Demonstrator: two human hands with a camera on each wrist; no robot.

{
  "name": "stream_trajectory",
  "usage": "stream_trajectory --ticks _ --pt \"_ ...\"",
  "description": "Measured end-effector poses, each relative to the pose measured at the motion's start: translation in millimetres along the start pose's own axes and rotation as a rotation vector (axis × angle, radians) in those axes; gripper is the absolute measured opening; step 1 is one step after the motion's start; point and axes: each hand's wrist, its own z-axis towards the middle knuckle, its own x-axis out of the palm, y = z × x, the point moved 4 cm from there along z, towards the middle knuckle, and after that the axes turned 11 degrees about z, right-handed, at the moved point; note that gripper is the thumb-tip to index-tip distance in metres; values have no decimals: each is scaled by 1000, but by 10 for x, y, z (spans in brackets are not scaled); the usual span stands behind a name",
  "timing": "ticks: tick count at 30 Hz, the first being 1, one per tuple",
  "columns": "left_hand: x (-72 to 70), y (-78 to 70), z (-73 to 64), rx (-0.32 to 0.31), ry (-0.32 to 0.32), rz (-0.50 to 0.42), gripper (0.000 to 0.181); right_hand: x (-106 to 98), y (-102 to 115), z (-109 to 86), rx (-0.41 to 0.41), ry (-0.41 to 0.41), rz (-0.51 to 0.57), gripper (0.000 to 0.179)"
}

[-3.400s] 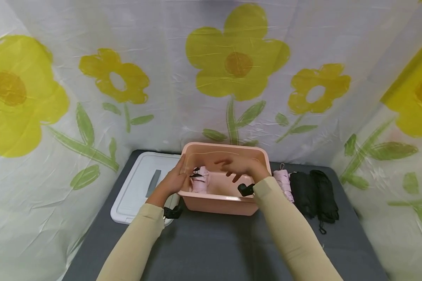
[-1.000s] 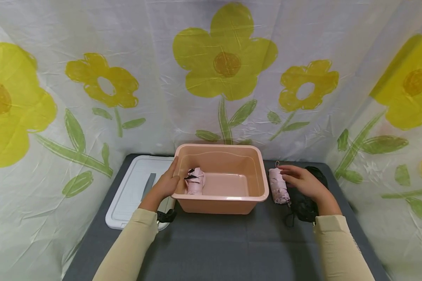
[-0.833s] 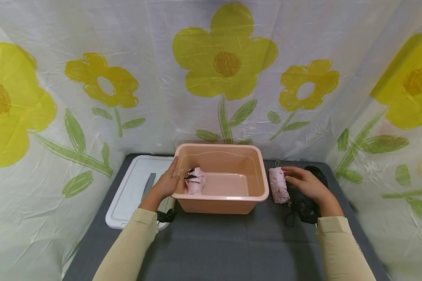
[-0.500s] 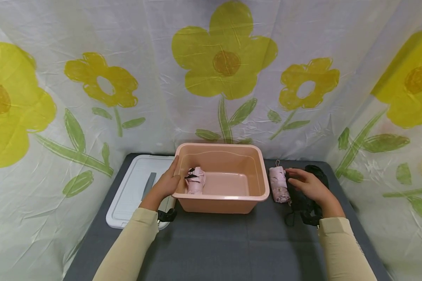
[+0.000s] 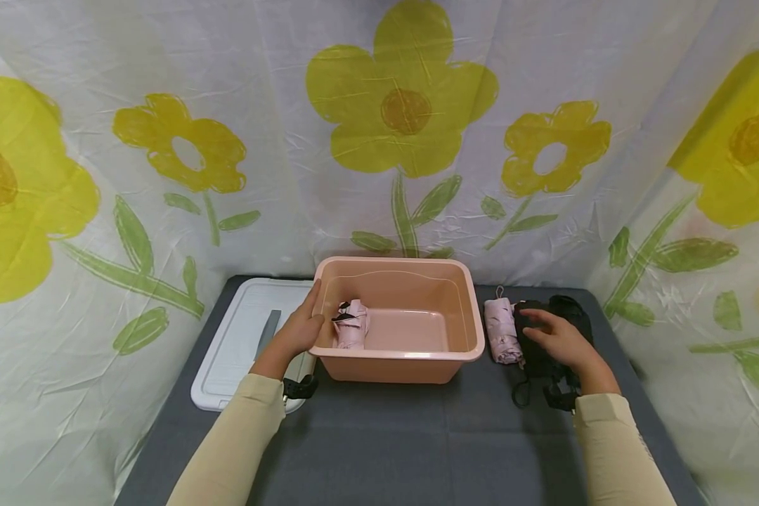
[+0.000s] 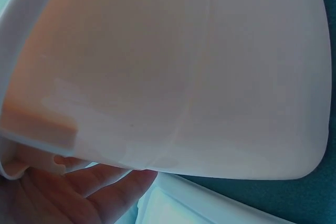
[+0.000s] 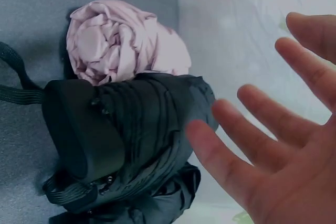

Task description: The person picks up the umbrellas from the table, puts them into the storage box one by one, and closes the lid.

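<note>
My left hand (image 5: 299, 328) holds the left rim of a pink-orange plastic storage bin (image 5: 386, 369). In the left wrist view its fingers (image 6: 113, 190) lie along the outside wall below the rim; the thumb is hidden there. Inside the bin, at its left end, lies a folded pink umbrella (image 5: 351, 327). My right hand (image 5: 566, 344) hovers with fingers spread above a folded black umbrella (image 7: 152, 124), holding nothing. A second black umbrella (image 7: 157, 205) lies alongside, partly covered by the hand in the head view. Left of them rests another folded pink umbrella (image 5: 502, 330).
A white lid (image 5: 237, 351) with a grey handle lies left of the bin, partly behind the left arm. All of it stands on a dark grey table (image 5: 386, 443). A flowered curtain (image 5: 354, 211) hangs close behind and along both sides.
My right hand has left the bin's inside for the umbrellas at the right, then shifted slightly right from the pink one over the black ones. My left hand has stayed at the rim.
</note>
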Motion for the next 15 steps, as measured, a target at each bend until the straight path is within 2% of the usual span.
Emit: stream_trajectory --ticks 6,15 --pt "-5 7 -1 -7 1 -10 71 4 -61 30 2 1 -49 55" --pt "0 -10 -5 -6 -1 -16 70 25 -210 75 -12 -47 -168 53"
